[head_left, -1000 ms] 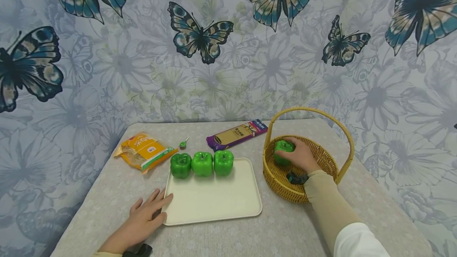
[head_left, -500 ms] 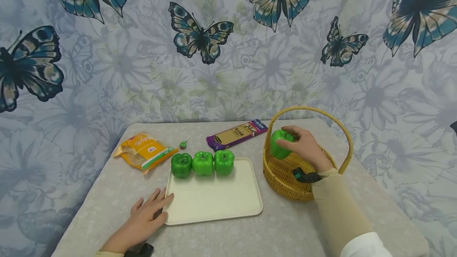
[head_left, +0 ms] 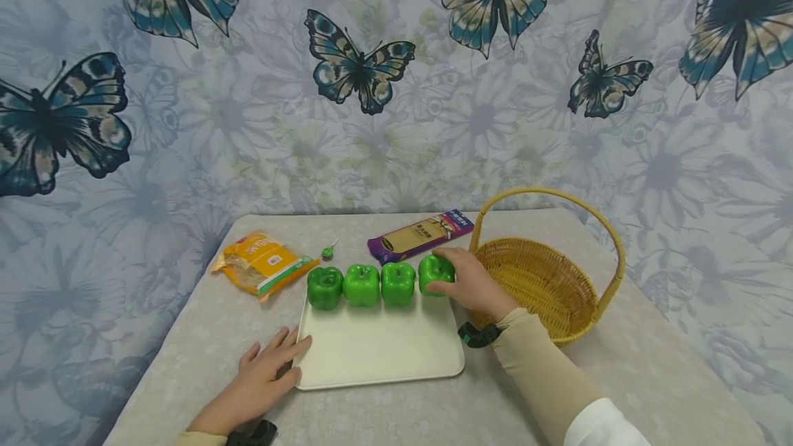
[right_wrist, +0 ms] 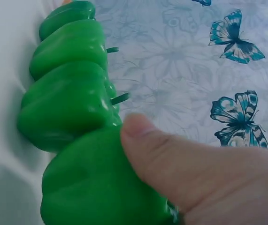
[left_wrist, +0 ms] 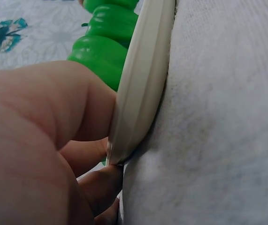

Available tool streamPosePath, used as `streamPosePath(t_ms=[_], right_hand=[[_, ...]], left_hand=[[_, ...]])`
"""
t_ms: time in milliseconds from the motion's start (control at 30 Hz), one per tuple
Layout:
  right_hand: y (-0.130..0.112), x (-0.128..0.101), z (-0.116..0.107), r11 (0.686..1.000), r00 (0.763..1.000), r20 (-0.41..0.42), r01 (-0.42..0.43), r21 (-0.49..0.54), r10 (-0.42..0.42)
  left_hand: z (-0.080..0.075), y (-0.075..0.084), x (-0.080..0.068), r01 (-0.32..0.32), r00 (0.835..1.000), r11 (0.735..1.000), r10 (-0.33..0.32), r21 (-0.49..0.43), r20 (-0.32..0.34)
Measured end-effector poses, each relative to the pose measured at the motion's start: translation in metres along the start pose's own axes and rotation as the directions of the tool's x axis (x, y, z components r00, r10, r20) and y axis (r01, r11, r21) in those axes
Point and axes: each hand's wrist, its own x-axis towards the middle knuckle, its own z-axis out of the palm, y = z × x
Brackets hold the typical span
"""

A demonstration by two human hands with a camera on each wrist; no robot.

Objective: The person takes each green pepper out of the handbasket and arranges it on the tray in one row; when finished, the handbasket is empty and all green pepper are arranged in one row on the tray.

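My right hand (head_left: 469,282) grips a green bell pepper (head_left: 436,274) at the far right corner of the cream tray (head_left: 381,356). In the right wrist view the thumb lies on that pepper (right_wrist: 94,183), which sits close beside the rest of the row. Three more green bell peppers stand along the tray's far edge: a left one (head_left: 325,288), a middle one (head_left: 362,285) and a right one (head_left: 398,284). My left hand (head_left: 260,378) rests at the tray's left edge with its fingers spread. The left wrist view has its fingers touching the tray rim (left_wrist: 136,89).
Right of the tray stands a wicker basket (head_left: 573,288) with a tall arched handle. Behind the tray lie a purple packet (head_left: 421,236) and a small green item (head_left: 328,252). An orange bag (head_left: 266,263) lies at the back left. A butterfly-patterned wall rises behind the table.
My right hand has lifted the green bell pepper out of the basket and carried it left to the tray, at the row's right end. My left hand stays at the tray edge.
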Motion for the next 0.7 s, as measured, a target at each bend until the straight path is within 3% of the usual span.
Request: streamPosePath(t_ms=[200,700], right_hand=[[0.000,-0.001,0.008,0.988,0.998,-0.034,-0.051,-0.147,0.047],[-0.003,-0.004,0.018,0.993,1.000,-0.013,-0.014,-0.113,0.013]], left_hand=[[0.000,0.001,0.000,0.001,1.000,1.000,-0.001,0.014,-0.006],[-0.002,-0.002,-0.004,-0.003,1.000,1.000,0.003,0.028,-0.007]])
